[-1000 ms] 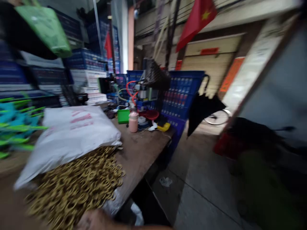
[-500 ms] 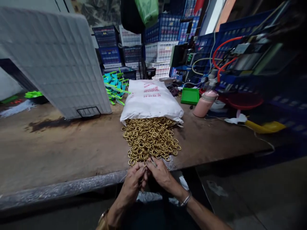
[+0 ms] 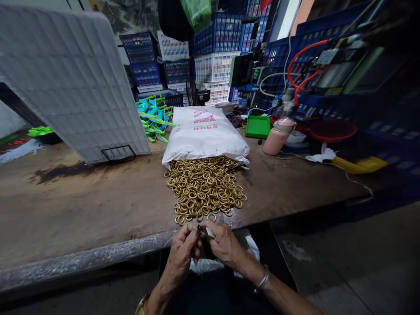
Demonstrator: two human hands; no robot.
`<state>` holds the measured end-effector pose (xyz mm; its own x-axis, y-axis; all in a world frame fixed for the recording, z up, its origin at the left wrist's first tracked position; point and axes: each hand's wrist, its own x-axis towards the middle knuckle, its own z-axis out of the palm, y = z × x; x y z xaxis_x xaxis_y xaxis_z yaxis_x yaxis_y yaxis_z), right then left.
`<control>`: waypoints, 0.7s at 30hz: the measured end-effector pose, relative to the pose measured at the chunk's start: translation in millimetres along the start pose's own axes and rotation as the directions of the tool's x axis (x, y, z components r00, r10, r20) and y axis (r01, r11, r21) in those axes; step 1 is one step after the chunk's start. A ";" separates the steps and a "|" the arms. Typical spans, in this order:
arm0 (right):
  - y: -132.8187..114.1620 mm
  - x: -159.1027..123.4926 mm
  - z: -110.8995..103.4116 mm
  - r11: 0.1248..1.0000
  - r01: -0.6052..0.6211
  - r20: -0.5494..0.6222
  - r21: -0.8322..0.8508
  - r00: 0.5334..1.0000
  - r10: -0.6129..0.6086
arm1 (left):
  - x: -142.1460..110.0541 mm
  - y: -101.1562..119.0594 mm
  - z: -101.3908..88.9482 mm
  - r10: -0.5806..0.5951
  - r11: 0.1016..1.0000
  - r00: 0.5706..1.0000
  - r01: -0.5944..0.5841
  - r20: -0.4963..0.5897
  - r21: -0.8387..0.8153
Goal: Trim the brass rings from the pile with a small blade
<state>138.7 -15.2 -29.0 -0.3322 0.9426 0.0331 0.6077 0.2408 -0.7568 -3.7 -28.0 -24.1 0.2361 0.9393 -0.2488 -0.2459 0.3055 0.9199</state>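
Observation:
At the table's front edge, my left hand [image 3: 181, 250] is closed, thumb and fingers pinched together. What it pinches is too small to make out. My right hand [image 3: 227, 246] grips a small slim tool with a dark tip and a pale grey body [image 3: 210, 232]. The tool's tip points left, close to the fingertips of my left hand; its exact kind does not show. Just beyond both hands lies a heap of brass-coloured rings [image 3: 205, 188]. The rings spread from the mouth of a white sack with red print [image 3: 206, 140], which lies flat.
A tall white ribbed panel [image 3: 78, 87] leans at left. Behind the sack are green and turquoise plastic pieces [image 3: 152, 116] and stacked crates [image 3: 216, 65]. To the right stand a green tray [image 3: 257, 127], a pink bottle [image 3: 278, 136] and a machine with red hoses [image 3: 331, 65].
The tool in my right hand has swung from pointing up to pointing left, toward my left fingers. My hands have drawn slightly nearer to me. The view has shifted a little.

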 end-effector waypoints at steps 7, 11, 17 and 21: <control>2.3 -0.5 3.1 0.994 0.024 0.026 -0.105 0.999 -0.022 | -0.2 -3.0 -1.2 0.033 0.996 0.999 -0.031 -0.021 0.080; -0.4 -1.0 1.7 0.993 0.048 0.044 -0.106 0.998 -0.043 | -0.1 -2.1 -0.2 0.061 0.992 0.998 -0.058 -0.029 0.111; 0.7 -0.8 3.0 0.985 0.018 0.111 -0.171 0.994 0.001 | -4.9 -1.0 -2.9 0.084 0.987 0.996 -0.081 -0.014 0.140; 9.4 -1.9 7.5 0.947 -0.050 0.058 -0.318 0.996 0.072 | -24.9 3.7 -3.8 0.012 0.997 0.998 -0.017 0.058 0.081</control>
<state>139.6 -16.5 -41.1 -0.3286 0.9426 -0.0592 0.8216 0.2544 -0.5102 -14.1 -49.7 -15.7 0.2873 0.9323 -0.2198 -0.1729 0.2762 0.9454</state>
